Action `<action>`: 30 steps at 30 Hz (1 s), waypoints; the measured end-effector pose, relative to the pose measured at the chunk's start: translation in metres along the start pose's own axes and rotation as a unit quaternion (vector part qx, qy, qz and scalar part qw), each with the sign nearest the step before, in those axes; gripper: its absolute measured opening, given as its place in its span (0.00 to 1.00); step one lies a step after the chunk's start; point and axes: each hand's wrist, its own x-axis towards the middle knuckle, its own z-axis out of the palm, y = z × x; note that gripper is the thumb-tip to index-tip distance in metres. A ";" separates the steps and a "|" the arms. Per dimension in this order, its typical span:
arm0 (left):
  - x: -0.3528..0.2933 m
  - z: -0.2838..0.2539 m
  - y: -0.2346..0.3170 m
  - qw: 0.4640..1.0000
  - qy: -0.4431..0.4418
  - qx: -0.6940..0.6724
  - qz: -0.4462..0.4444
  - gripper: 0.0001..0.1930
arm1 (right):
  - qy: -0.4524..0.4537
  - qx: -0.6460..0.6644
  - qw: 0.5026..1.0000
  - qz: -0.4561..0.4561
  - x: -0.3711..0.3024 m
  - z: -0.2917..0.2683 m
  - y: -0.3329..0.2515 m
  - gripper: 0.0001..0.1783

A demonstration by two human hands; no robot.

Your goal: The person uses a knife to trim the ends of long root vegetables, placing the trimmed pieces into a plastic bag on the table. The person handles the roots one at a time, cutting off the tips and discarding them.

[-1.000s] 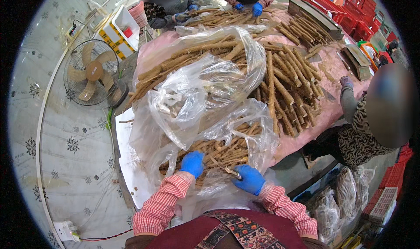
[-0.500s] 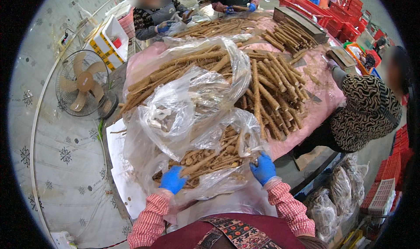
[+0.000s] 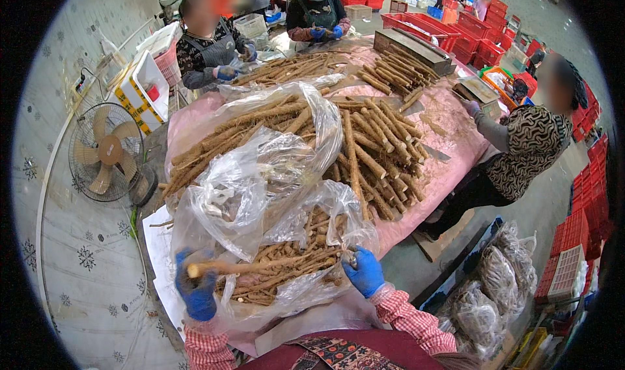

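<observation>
My left hand, in a blue glove, is raised at the near left and closed around the thick end of a long brown yam root. The root's thin end points right, over a clear plastic bag that lies spread with smaller, broken yam pieces inside. At the bag's right side, my right hand, also blue-gloved, has its fingers curled round something small and dark that I cannot make out. Beyond both hands, more clear plastic partly covers a large pile of long yam roots.
A pink sheet covers the table. A fan stands at left. One co-worker is at the right edge, others at the far side. Stuffed plastic bags sit on the right; red crates are stacked behind.
My left hand has lifted and moved left, now with a yam root in it. My right hand stays by the bag's right side. The whole view has shifted, showing more of the far side.
</observation>
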 end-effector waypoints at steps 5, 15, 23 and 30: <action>-0.010 0.039 -0.001 0.988 -0.079 -0.073 -0.112 0.17 | -0.012 0.021 0.999 0.023 -0.011 0.000 -0.014 0.15; -0.005 0.015 -0.072 0.990 -0.009 -0.113 -0.078 0.15 | 0.055 0.053 0.997 -0.012 -0.021 -0.004 -0.008 0.16; 0.044 0.041 0.121 0.929 -0.344 -0.130 -0.043 0.22 | -0.045 0.134 0.977 0.160 -0.012 -0.007 -0.015 0.16; -0.016 0.098 0.036 0.850 -0.433 0.136 -0.266 0.25 | -0.017 0.211 0.958 0.195 -0.004 -0.008 -0.042 0.13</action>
